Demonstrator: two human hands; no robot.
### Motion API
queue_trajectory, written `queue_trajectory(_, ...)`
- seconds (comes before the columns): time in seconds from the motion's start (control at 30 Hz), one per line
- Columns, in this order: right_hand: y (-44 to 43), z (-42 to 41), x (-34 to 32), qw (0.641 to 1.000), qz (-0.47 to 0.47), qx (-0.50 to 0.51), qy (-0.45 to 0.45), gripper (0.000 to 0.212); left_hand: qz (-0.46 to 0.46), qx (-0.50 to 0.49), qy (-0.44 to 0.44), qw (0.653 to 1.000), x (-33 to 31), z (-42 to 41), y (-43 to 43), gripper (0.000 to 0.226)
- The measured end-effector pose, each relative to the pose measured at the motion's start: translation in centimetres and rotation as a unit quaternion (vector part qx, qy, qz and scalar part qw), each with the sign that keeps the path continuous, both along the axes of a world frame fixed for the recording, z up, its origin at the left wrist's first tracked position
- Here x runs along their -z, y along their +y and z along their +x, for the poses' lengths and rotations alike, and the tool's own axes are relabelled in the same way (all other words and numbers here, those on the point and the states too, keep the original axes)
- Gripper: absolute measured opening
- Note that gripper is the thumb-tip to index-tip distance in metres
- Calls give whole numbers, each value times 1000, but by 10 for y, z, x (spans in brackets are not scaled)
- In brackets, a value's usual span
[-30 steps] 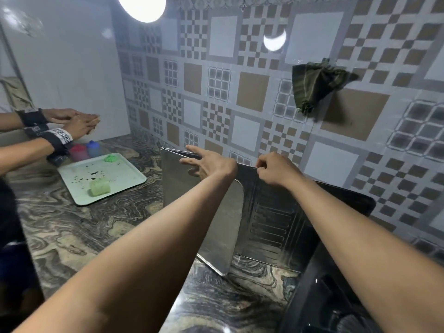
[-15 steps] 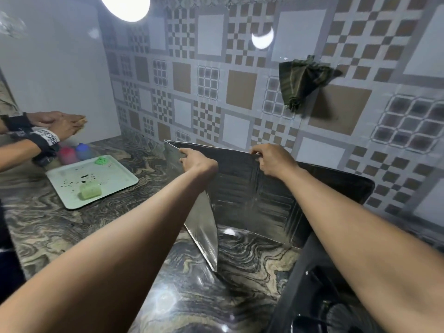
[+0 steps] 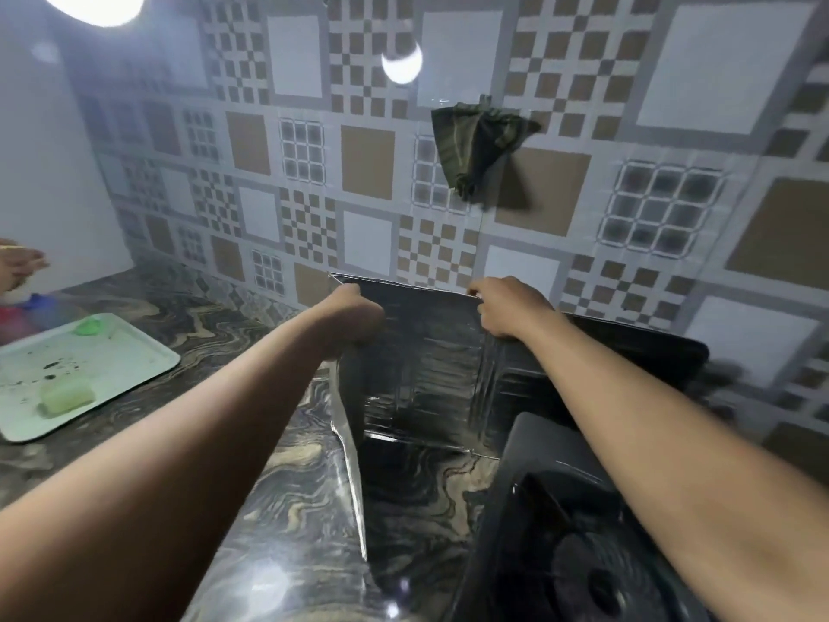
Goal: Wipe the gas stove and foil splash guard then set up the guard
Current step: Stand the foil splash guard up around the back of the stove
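Between the two hands, upright on the marbled table (image 3: pixel 251 509) against the patterned tiled wall (image 3: pixel 368 172), stands the foil splash guard (image 3: pixel 417 374): a dark, shiny, ribbed sheet folded into panels, its back panel facing the camera and a narrow left wing (image 3: pixel 350 469) angled forward toward the viewer, seen almost edge-on. Its surface is reflective and creased, with bright glints near the lower fold. The guard's top edge runs from the left hand (image 3: pixel 354 316) across to the right hand (image 3: pixel 507 307); the left hand is curled closed over the top left corner, and the right hand is closed on the top edge further right, fingers wrapped over the rim. Below and right of the right hand sits the black gas stove (image 3: pixel 583 554), its burner visible, just beside the guard's right panels. Above the right hand a dark green cloth (image 3: pixel 475 145) hangs on the wall. Well to the left of the left hand lies a pale tray (image 3: pixel 134 352) with dark specks, a light green sponge (image 3: pixel 67 397) and a green blob on it. At the far left edge another person's hand (image 3: pixel 18 262) is partly visible.
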State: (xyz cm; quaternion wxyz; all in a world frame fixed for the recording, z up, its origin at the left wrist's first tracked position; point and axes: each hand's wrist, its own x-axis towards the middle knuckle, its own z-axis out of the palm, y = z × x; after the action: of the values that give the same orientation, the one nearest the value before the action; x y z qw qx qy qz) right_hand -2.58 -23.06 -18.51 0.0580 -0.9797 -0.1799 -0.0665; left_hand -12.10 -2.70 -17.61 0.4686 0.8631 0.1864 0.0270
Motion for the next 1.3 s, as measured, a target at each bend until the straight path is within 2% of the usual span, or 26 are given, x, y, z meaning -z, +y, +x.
queue_trajectory(0.07,-4,-1,6,1000,27,-10,3,52,30,24,15,999,1,2,-1,41)
queue_trajectory(0.2,-16,2,18,998,57,-10,-13,67,64,73,33,995,0,0,1,59)
queue_trajectory(0.33,-30,1,13,998,52,8,-35,66,57,130,47,989,4,12,13,76)
queue_trajectory(0.4,-42,-2,10,998,45,37,-31,65,63,150,57,985,6,19,14,73)
queue_trajectory(0.57,-73,-16,8,993,34,109,-11,64,102,184,46,977,-5,6,-13,44)
queue_trajectory(0.83,-115,-35,13,992,23,115,-38,70,131,244,46,960,-1,14,-52,62)
queue_trajectory(0.93,-124,-33,19,994,26,95,-55,77,146,233,46,960,-2,15,-61,52)
queue_trajectory(1.03,-136,-35,25,993,38,87,-68,81,143,212,39,966,1,11,-74,56)
queue_trajectory(1.2,-165,-36,16,995,37,84,-38,85,118,207,37,970,-2,3,-96,53)
queue_trajectory(1.3,-185,-38,11,995,18,92,-27,81,127,212,44,968,-8,-2,-112,51)
